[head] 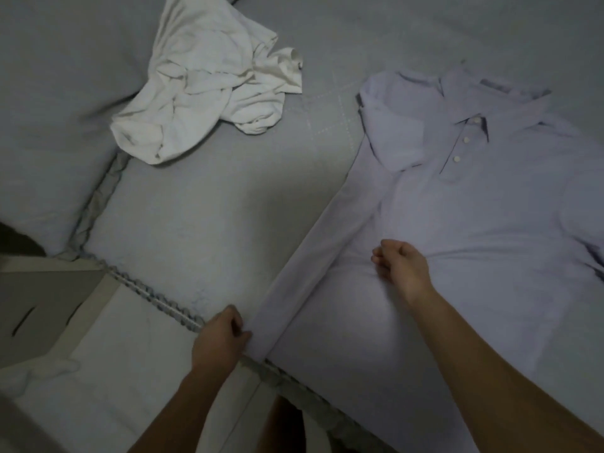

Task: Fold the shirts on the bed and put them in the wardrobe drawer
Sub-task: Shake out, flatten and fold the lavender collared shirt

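A pale lilac polo shirt lies face up on the grey bed, collar toward the far side, with three white buttons showing. Its left side is folded inward in a long strip. My left hand pinches the bottom corner of that folded strip at the bed's edge. My right hand rests on the middle of the shirt, fingers loosely curled, pressing the fabric. A crumpled white shirt sits on the bed at the upper left, away from both hands.
A grey pillow lies at the left. The bed's ruffled edge runs diagonally; beyond it are the light floor and a grey panel at lower left. No wardrobe or drawer is in view.
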{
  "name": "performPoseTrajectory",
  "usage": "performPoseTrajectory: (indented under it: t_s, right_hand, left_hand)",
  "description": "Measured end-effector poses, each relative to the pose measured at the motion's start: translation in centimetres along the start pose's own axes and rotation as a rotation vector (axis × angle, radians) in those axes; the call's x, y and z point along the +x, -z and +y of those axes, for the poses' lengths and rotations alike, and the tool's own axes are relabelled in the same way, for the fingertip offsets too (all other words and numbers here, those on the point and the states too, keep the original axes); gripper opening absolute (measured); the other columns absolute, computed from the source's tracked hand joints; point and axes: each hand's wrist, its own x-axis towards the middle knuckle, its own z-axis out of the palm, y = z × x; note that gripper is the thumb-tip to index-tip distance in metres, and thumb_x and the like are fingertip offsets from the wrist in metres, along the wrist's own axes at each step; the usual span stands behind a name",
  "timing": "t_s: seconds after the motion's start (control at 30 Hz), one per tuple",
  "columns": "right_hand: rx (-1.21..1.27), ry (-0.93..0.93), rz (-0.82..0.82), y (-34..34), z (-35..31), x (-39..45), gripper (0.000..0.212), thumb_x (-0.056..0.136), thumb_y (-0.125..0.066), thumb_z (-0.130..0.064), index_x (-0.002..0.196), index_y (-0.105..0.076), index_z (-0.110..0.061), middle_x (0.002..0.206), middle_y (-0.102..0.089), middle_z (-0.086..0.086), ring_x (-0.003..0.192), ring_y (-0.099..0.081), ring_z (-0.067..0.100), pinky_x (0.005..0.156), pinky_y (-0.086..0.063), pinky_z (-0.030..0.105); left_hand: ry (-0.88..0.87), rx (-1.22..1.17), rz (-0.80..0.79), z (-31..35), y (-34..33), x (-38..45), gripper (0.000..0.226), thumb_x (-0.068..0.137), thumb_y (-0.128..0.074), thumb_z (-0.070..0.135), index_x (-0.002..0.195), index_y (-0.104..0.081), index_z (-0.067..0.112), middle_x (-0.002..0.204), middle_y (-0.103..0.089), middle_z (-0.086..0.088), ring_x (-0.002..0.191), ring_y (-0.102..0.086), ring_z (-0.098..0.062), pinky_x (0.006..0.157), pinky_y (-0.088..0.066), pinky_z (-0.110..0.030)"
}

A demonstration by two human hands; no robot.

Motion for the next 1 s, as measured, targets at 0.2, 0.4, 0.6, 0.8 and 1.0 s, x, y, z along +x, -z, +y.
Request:
performPoseTrajectory:
  t_s: [0.2, 0.4, 0.6, 0.8, 1.0]
  right_hand:
    - [-0.105, -0.014, -0.019, 2.2, 3.5, -3.0, 0.015, 0.093, -0.057, -0.006, 0.09, -0.066, -0.018, 0.076, -0.07, 0.006, 0.071, -0.063, 0.021, 0.071, -0.05, 0.038]
    - [-0.137, 0.061, 0.094, 6.8, 0.6, -2.2, 0.016, 0.093, -0.059, -0.02, 0.104, -0.065, -0.03, 0.088, -0.068, -0.011, 0.072, -0.062, -0.007, 0.067, -0.044, 0.005]
    - [-0.071, 0.003, 0.686, 17.4, -2.2, 1.0, 0.022, 0.09, -0.059, -0.015, 0.109, -0.07, -0.009, 0.103, -0.071, 0.006, 0.095, -0.063, 0.02, 0.079, -0.04, 0.017]
    - [0.172, -0.158, 0.984, 28.0, -1.8, 5.0, 0.046, 0.084, -0.069, -0.03, 0.118, -0.059, -0.001, 0.112, -0.065, 0.016, 0.103, -0.062, 0.029, 0.095, -0.049, 0.038]
    - [0.3, -0.006, 0.848, 30.7, -4.7, 8.2, 0.019, 0.081, -0.072, -0.019, 0.076, -0.058, -0.007, 0.073, -0.05, 0.005, 0.069, -0.046, 0.016, 0.065, -0.036, 0.029]
  left_hand:
    - [0.069, -0.048, 0.05, 5.9, 0.6, 0.5, 0.022, 0.081, -0.067, 0.022, 0.08, -0.045, 0.025, 0.075, -0.057, 0.0, 0.063, -0.056, -0.016, 0.054, -0.043, -0.032]
    - [-0.461, -0.134, -0.046, 20.8, -2.7, 1.1, 0.023, 0.087, -0.062, 0.007, 0.108, -0.063, 0.013, 0.096, -0.065, -0.01, 0.089, -0.062, -0.03, 0.076, -0.048, -0.037]
    - [-0.714, 0.055, -0.297, 31.1, -6.4, 1.8, 0.036, 0.089, -0.059, 0.011, 0.125, -0.06, 0.014, 0.113, -0.065, -0.008, 0.104, -0.062, -0.027, 0.092, -0.047, -0.032]
    - [-0.735, 0.048, -0.373, 36.0, -9.9, 0.9, 0.028, 0.087, -0.063, 0.013, 0.115, -0.064, 0.02, 0.103, -0.065, 0.0, 0.094, -0.062, -0.02, 0.087, -0.048, -0.03]
    - [-0.72, -0.143, -0.337, 41.3, -12.6, -0.8, 0.015, 0.09, -0.063, 0.016, 0.104, -0.064, 0.021, 0.084, -0.066, 0.003, 0.077, -0.061, -0.016, 0.067, -0.046, -0.021]
